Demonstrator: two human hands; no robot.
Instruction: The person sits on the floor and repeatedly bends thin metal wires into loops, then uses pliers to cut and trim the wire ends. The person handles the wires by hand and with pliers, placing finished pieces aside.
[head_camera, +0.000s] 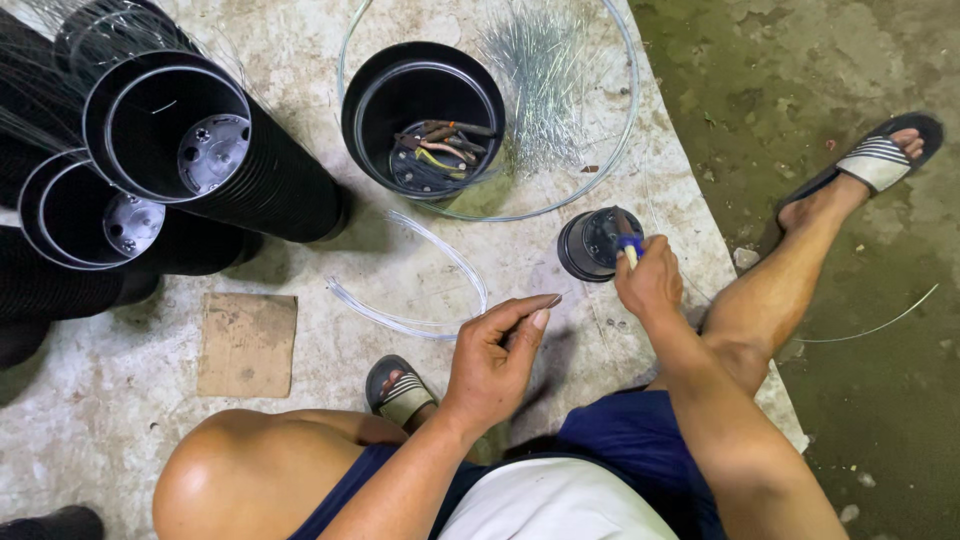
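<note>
Your right hand (650, 283) is closed on a blue-handled tool (630, 247), its tip hidden inside the small pot (585, 245) lying on the floor; your left hand (497, 355) pinches something too thin to see

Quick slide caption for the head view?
Seated person's right hand works a blue-handled tool beside a small black pot; left hand pinches thin wire.

rough pale concrete floor (300, 60), stacks of black plastic pots (190, 150) lying toward its left edge, one upright pot (422, 118) with tools inside near the top edge, wire bundle (545, 75) beside it, clear tubing loop (420, 290), cardboard scrap (247, 343), small black pot (592, 243) on its side
</note>
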